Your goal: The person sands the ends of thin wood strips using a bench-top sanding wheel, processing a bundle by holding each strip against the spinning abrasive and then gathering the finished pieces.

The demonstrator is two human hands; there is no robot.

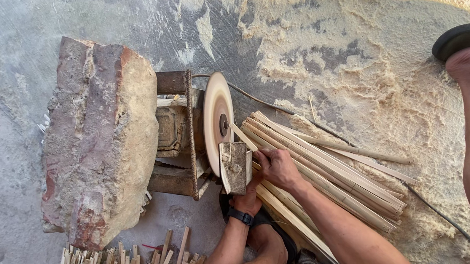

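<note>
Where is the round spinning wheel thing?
In the head view, the round disc stands on edge near the middle, right of the big brick block and just above the person's hands, beside the bamboo strips.

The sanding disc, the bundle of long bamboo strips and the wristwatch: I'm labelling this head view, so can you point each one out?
sanding disc (pixel 216 116), head view, on its pale flat face.
bundle of long bamboo strips (pixel 336 176), head view, mid-length on the top strips.
wristwatch (pixel 240 215), head view, on the dark band round the left wrist.
</note>
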